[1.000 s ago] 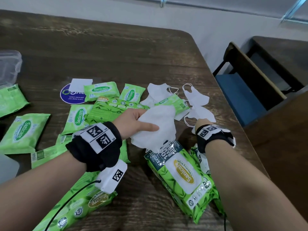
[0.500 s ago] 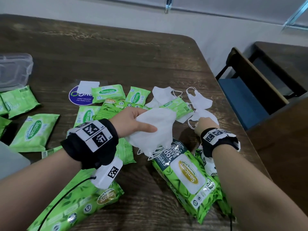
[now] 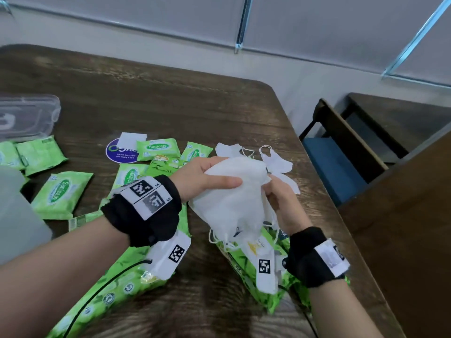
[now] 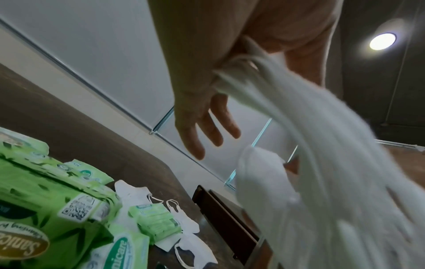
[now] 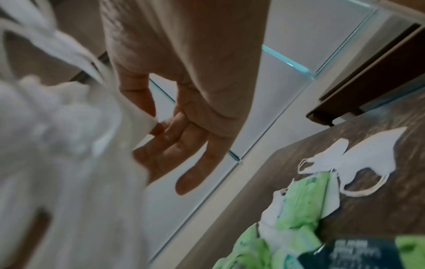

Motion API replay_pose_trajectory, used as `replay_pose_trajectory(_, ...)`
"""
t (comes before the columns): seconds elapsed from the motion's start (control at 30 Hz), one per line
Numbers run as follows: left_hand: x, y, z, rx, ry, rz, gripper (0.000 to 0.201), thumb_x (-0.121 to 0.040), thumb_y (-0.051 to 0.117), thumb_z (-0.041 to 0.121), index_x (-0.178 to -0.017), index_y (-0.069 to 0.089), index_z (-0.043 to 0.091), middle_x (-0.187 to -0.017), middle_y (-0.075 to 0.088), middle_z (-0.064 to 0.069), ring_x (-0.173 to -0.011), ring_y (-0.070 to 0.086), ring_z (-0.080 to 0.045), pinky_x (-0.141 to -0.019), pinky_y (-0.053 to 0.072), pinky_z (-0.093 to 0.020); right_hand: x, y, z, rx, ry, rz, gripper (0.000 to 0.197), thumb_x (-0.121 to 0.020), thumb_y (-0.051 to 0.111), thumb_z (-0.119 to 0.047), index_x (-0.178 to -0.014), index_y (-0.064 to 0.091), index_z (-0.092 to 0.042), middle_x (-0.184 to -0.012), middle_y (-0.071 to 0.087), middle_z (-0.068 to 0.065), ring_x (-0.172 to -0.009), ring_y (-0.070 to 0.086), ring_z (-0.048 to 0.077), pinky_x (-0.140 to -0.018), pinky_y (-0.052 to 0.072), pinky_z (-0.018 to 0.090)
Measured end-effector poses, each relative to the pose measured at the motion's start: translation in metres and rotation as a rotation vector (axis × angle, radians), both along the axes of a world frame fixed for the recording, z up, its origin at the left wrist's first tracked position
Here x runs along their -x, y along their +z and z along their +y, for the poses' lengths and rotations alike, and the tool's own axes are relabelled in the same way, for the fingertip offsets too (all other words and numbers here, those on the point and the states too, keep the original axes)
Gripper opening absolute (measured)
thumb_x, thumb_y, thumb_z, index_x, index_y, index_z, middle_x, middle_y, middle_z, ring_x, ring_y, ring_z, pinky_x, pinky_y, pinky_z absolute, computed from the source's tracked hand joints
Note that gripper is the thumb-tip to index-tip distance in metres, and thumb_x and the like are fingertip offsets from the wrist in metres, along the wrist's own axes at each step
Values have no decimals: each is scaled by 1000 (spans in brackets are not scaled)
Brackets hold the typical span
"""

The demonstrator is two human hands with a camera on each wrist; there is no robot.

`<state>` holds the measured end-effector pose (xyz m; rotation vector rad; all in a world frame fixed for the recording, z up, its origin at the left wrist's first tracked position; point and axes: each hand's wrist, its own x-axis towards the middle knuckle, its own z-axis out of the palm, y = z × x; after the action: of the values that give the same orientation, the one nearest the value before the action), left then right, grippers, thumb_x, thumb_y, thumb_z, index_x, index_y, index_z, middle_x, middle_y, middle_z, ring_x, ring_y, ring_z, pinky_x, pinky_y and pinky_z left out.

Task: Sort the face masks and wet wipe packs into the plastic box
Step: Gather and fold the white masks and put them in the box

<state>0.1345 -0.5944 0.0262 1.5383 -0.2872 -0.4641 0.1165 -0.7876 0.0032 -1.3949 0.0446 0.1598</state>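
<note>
My left hand (image 3: pixel 210 176) holds a stack of white face masks (image 3: pixel 231 198) above the table, thumb lying across the top. My right hand (image 3: pixel 275 198) is at the stack's right side. In the right wrist view its thumb and fingers (image 5: pixel 161 127) pinch a white mask edge. The left wrist view shows the stack (image 4: pixel 322 145) fanning out from under my thumb. Loose masks (image 3: pixel 278 162) lie behind the hands. Small green wet wipe packs (image 3: pixel 156 148) and large ones (image 3: pixel 251 272) are scattered around. A clear plastic box (image 3: pixel 31 113) sits at the far left.
The table's right edge (image 3: pixel 317 191) runs close to my right arm. Beyond it stand a chair with a blue seat (image 3: pixel 329 162) and another wooden table (image 3: pixel 402 215). A round purple sticker (image 3: pixel 117 152) lies among the packs. A pale blurred shape (image 3: pixel 17 215) fills the left edge.
My right hand has come up off the loose masks on the table and joined the stack. The left hand has lifted the stack a little higher.
</note>
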Motion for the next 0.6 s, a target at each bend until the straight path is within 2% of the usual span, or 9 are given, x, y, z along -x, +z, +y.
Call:
replay_pose_trajectory(0.1,6,-4,-6,-67,72,8,28,-49,80,39,-72,74,25,-79,73,0,-69,68,-15,-69,54,-30,15,3,12,-109,67,-23,12,-67,51,-11,-58,57,-16,-56,54,-5,-51,50,5,-47,40,16)
replay_pose_trajectory(0.17,8,-8,-4,-103,142,5,37,-44,78,46,-74,73,23,-82,73,-2,-73,67,-19,-77,53,-36,17,2,11,-209,115,21,28,-75,49,-18,-89,71,-8,-81,69,7,-74,65,16,-62,52,25)
replay_pose_trajectory(0.2,9,-8,-1,-108,163,12,35,-47,79,43,-75,72,23,-82,73,-2,-74,67,-19,-77,53,-37,17,3,12,-220,124,51,38,-79,51,-19,-108,66,-1,-99,69,15,-89,66,24,-73,55,31)
replay_pose_trajectory(0.27,13,-6,3,-137,162,-1,25,-59,79,34,-79,71,22,-77,73,2,-70,67,-14,-72,53,-32,18,2,12,-139,132,83,40,-87,57,-18,-117,58,7,-116,64,22,-101,63,33,-84,53,39)
replay_pose_trajectory(0.33,17,-3,7,-209,155,-70,17,-70,81,27,-81,70,20,-74,71,5,-66,66,-8,-67,51,-27,16,1,11,-17,111,70,22,-91,55,-13,-100,66,4,-103,67,22,-88,64,28,-73,53,31)
replay_pose_trajectory(0.4,20,5,14,-298,185,-140,15,-76,76,26,-85,71,14,-80,72,0,-69,65,-11,-70,51,-27,15,-1,7,40,73,49,26,-94,51,-9,-78,73,-7,-81,72,12,-69,66,18,-60,53,23)
replay_pose_trajectory(0.43,21,9,19,-335,195,-172,19,-76,76,26,-87,71,11,-82,72,-4,-70,65,-11,-70,51,-27,14,-1,5,43,63,41,27,-94,51,-7,-79,73,-9,-81,72,10,-67,67,16,-60,54,23)
replay_pose_trajectory(0.53,23,26,29,-374,141,-214,34,-65,84,28,-87,72,6,-82,71,-11,-67,64,-13,-65,50,-27,11,-5,0,113,-2,10,21,-94,50,-4,-104,68,-7,-92,74,8,-75,69,16,-67,57,26)
replay_pose_trajectory(0.6,26,37,30,-321,55,-209,43,-56,88,28,-87,71,3,-79,71,-11,-66,64,-15,-63,51,-28,12,-4,3,134,-16,23,21,-95,49,-3,-110,63,-5,-83,72,4,-59,66,7,-50,50,17)
